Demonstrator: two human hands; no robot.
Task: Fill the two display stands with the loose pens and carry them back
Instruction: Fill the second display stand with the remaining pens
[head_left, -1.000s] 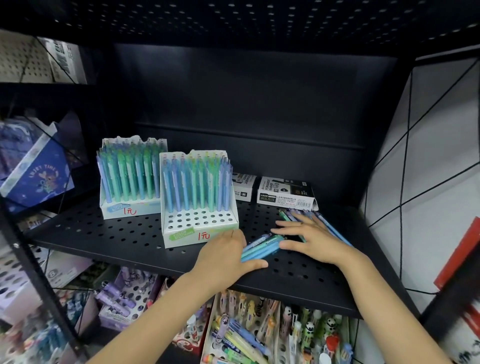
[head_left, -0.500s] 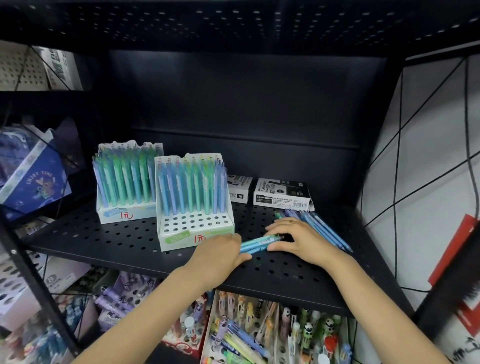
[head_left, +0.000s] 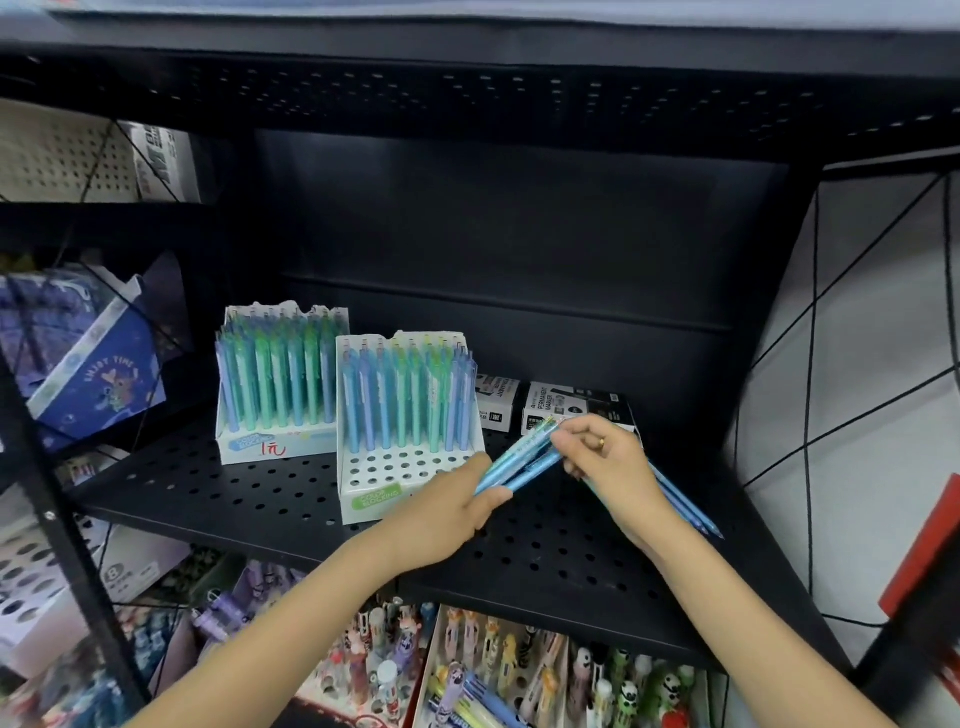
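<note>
Two white display stands sit on the black perforated shelf (head_left: 218, 493). The rear stand (head_left: 280, 384) is packed with green and blue pens. The front stand (head_left: 405, 431) has pens in its back rows and bare holes in front. My left hand (head_left: 447, 512) grips the lower end of a bunch of blue pens (head_left: 524, 465), lifted off the shelf. My right hand (head_left: 602, 457) pinches the upper end of that bunch. More loose pens (head_left: 685, 506) lie on the shelf behind my right wrist.
Two black-and-white marker boxes (head_left: 571, 408) stand behind the hands against the shelf's back. A blue gift bag (head_left: 88, 358) hangs at left. Trays of novelty pens (head_left: 493, 670) fill the level below. A shelf overhead limits height.
Both hands gathered blue pens off the shelf and raised them; the left now grips the bunch's lower end and the right pinches the top. The camera moved closer.
</note>
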